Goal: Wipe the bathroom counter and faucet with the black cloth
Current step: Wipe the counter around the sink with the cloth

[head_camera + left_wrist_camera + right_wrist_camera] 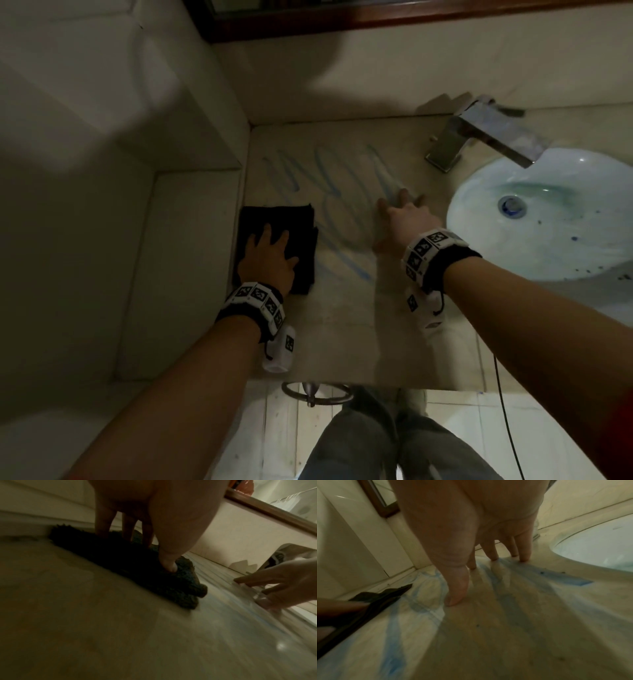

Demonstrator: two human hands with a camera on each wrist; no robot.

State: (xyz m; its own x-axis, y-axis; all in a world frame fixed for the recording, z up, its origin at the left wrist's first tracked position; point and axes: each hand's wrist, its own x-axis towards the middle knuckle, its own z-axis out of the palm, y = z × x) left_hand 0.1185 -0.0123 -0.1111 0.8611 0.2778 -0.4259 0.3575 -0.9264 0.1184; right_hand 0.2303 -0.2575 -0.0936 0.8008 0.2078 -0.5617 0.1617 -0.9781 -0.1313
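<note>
left hand [270, 258] lies palm-down on the black cloth [274, 222], fingers spread and straight, pressing it flat against the table [342, 325]; not curled round it. left wrist view confirms: fingertips [169, 566] dig into the pile of the folded cloth, thumb at its near edge. cloth sits at the left side of the table, close against the side wall [191, 274], folded in layers.

right hand [400, 219] released, holding nothing, fingers extended and splayed, tips resting on the bare table between cloth and sink [548, 246]. right wrist view: fingertips [493, 557] and thumb touching the surface.

blue streaks [325, 178] loop across the table between the two hands and toward the back wall; some run under the right hand. blue specks in the sink bowl, blue ring at the drain [512, 205].

faucet [486, 137] stands at the back of the table, spout over the sink rim, well apart from the cloth. both wrists carry marker bands [431, 253].
</note>
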